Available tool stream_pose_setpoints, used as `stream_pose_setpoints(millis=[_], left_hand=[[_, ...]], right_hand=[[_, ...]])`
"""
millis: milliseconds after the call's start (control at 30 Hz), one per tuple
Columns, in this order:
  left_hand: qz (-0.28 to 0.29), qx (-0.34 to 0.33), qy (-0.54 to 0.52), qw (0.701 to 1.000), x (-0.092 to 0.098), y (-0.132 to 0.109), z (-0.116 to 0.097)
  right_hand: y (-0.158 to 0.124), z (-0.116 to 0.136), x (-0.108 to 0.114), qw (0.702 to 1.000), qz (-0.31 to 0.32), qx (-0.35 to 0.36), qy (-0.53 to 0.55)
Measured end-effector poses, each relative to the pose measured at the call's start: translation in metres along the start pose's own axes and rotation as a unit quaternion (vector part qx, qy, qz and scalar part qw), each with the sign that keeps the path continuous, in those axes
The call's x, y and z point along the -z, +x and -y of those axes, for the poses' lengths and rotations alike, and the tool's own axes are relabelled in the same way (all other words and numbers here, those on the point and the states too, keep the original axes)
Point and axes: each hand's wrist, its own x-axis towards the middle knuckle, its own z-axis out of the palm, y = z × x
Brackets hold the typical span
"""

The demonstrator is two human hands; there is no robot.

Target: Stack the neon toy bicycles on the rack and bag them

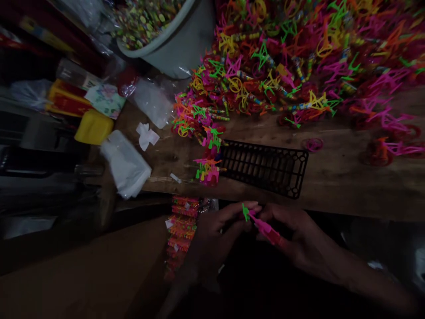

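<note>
In front of the table's edge, my right hand (295, 226) is closed around a pink plastic toy bicycle (268, 231), gripping its lower end. A green handlebar piece (245, 212) sits at the bicycle's upper left end. My left hand (226, 223) pinches at that green piece, its thumb and forefinger close together. Just beyond the hands, a black plastic rack (265, 167) lies on the wooden table. Several small toy bicycles (207, 170) stand bunched at the rack's left end. The dim light hides much of the fingers' undersides.
A large heap of colourful toy bicycles (282, 66) covers the table's far side. Behind it at the left stands a white bucket (186, 48) of wrapped sweets. Clear plastic bags (126, 164) and a yellow container (94, 127) lie left. Packed toys (182, 230) sit below the edge.
</note>
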Motion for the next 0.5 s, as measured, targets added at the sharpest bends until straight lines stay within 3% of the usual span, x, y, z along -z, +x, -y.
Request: stream_pose_setpoints(millis=[200,300,400,433,500], left_hand=[[0.018,-0.102,0.077,0.992,0.028,-0.005,-0.022],[-0.092,-0.187,0.077,0.975,0.04,-0.006,-0.039],[-0.237,-0.293,0.138,0.916,0.05,0.018,-0.052],[-0.249,-0.305,0.171,0.903,0.053,0.031,-0.053],[-0.236,-0.266,0.232,0.905,0.055,0.06,-0.051]], right_hand=[[0.01,0.012,0.006,0.98,0.017,0.127,-0.154],[0.024,0.011,0.009,0.959,-0.067,0.158,-0.225],[0.048,0.005,0.013,0.922,-0.16,0.19,-0.295],[0.057,0.002,0.014,0.912,-0.175,0.198,-0.312],[0.076,-0.005,0.015,0.903,-0.192,0.201,-0.327]])
